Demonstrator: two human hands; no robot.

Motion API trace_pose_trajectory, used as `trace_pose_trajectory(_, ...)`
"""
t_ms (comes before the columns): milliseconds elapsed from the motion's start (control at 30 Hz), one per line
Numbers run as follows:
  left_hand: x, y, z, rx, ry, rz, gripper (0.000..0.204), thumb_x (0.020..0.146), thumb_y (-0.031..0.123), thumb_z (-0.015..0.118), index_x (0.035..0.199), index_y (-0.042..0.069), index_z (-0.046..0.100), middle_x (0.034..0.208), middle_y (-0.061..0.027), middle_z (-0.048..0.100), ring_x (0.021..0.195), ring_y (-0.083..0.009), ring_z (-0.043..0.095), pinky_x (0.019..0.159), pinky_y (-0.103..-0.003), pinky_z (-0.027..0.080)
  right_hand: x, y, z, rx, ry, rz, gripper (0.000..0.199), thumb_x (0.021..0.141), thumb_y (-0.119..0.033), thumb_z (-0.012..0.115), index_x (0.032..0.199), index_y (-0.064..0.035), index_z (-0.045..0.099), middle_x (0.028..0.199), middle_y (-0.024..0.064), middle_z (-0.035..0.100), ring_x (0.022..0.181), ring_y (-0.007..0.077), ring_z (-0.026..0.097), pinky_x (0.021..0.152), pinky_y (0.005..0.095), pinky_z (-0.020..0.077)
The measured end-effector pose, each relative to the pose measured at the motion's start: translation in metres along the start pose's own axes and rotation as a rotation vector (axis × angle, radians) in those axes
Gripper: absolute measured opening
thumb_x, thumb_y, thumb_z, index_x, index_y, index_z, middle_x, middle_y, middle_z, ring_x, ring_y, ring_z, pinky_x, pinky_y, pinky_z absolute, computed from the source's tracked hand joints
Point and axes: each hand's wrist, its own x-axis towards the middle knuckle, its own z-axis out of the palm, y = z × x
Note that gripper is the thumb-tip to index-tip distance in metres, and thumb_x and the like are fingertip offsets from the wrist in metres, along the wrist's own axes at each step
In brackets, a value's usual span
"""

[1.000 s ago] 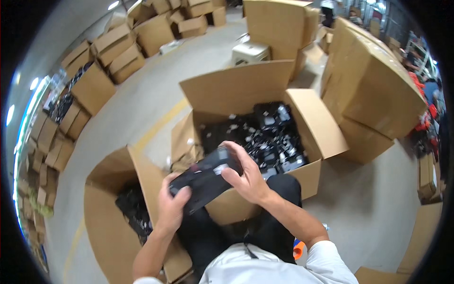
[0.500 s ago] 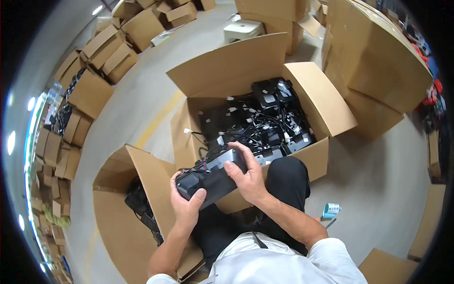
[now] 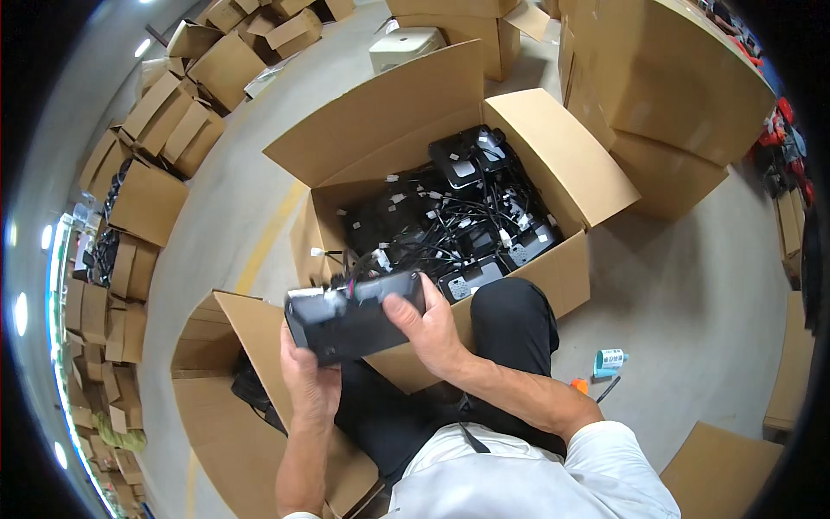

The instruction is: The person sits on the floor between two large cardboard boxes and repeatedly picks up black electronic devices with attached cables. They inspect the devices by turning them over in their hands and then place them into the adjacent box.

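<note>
Between my two hands, above my lap, I hold a black rectangular device (image 3: 356, 327) with thin cables along its far side; its surface is blurred. My left hand (image 3: 304, 372) grips its left end from below, and my right hand (image 3: 430, 333) clasps the right end with the thumb on its face. Just beyond it stands an open cardboard box (image 3: 553, 290) full of black devices (image 3: 456, 162), tangled black cables and small white connectors. A second open box (image 3: 226, 432) at the lower left holds dark items (image 3: 251, 385), partly hidden by its flap.
Stacked cardboard boxes (image 3: 661, 78) rise at the right, and more boxes (image 3: 154, 201) line the left. A white stool (image 3: 406, 45) stands beyond the open box. A light-blue bottle (image 3: 609, 362) and an orange object (image 3: 579, 386) lie on the floor by my right knee.
Both hands have brought the black device a little left and turned it, so its long side lies more level. The whole view has also shifted slightly.
</note>
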Motion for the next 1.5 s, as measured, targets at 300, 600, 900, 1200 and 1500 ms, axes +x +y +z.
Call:
trace_pose_trajectory(300,0.030,0.022,0.010,0.514,-0.047,0.086,0.052,0.077,0.019,0.087,0.119,-0.001,0.063,0.107,-0.0072,0.068,0.092,-0.0179,0.066,0.084,-0.032,0.056,-0.004,-0.040,-0.015,-0.435,-0.341,0.094,0.053,0.097,-0.026,0.073,0.135,0.0055,0.053,0.131,0.0174,0.061,0.119,0.0235,0.060,0.099,0.0357,0.0499)
trace_pose_trajectory(600,0.135,-0.016,0.054,0.161,-0.236,-0.052,0.079,0.082,0.038,0.080,0.140,-0.004,0.047,0.126,-0.0132,0.063,0.112,-0.0224,0.065,0.097,-0.036,0.053,0.054,-0.036,-0.052,-0.055,-0.350,0.258,0.094,0.086,-0.033,0.086,0.150,0.0081,0.030,0.107,0.0120,0.063,0.095,0.0181,0.065,0.085,0.0322,0.0552)
trace_pose_trajectory(900,0.296,-0.206,0.077,-0.036,-0.135,-0.404,0.038,0.095,0.022,0.072,0.125,0.002,0.059,0.109,-0.0091,0.070,0.096,-0.0225,0.070,0.092,-0.038,0.057,0.057,-0.029,-0.079,-0.639,0.197,0.002,0.083,0.095,-0.032,0.069,0.150,0.0158,0.029,0.149,0.0364,0.041,0.141,0.0451,0.043,0.118,0.0449,0.0339)
trace_pose_trajectory(1200,0.327,-0.302,0.079,0.423,0.067,-0.371,0.049,0.092,0.039,0.076,0.116,-0.002,0.063,0.107,-0.0134,0.069,0.092,-0.0252,0.069,0.080,-0.045,0.060,0.056,-0.038,-0.079,-0.532,-0.044,0.149,0.060,0.098,-0.024,0.068,0.144,0.0075,0.046,0.142,0.0265,0.054,0.134,0.0367,0.054,0.110,0.0414,0.0440)
trace_pose_trajectory(1500,0.320,-0.314,0.089,0.540,0.183,-0.258,0.053,0.092,0.038,0.076,0.112,-0.009,0.066,0.106,-0.0185,0.072,0.093,-0.0233,0.068,0.083,-0.038,0.054,0.055,-0.035,-0.074,-0.601,-0.037,0.010,0.044,0.096,-0.019,0.071,0.129,0.0089,0.060,0.122,0.0237,0.066,0.115,0.0358,0.065,0.099,0.0401,0.0513)
